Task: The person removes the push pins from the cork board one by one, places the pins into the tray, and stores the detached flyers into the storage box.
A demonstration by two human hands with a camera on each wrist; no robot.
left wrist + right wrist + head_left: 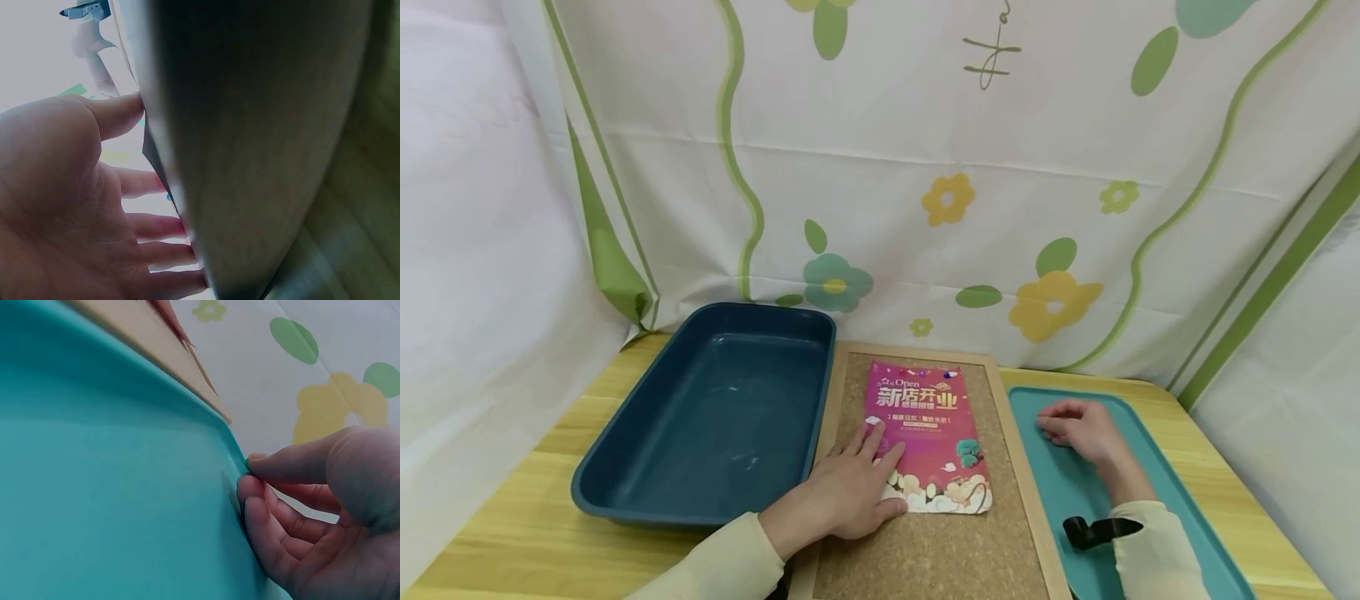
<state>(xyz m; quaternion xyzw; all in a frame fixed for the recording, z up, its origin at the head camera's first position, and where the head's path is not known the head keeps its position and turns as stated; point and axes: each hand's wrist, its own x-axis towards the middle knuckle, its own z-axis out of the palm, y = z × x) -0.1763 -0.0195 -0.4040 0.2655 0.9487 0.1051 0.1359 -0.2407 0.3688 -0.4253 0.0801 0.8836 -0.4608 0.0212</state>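
So the left hand (842, 492) lies flat with straight fingers on the lower left corner of the pink flyer (928, 437), pressing it onto the cork board (925, 550), which looks like a way to stop the paper sliding or curling; its bottom right corner is a bit crumpled. There's a small blue pin (952, 375) at the flyer's top right corner, and maybe something at the top left too, but it's too small to tell. The right hand (1078, 429) rests on the teal tray (1180, 492) right of the board, fingers curled in loosely. The head view can't show whether it's got anything, but the right wrist view shows thumb and fingertips (256, 487) drawn together against the tray (112, 506) surface with nothing visible between them, so I honestly can't tell. The left wrist view is mostly dark blur, just fingers (156, 225) pressed on a surface. An empty dark blue bin (715, 417) sits left of the board.
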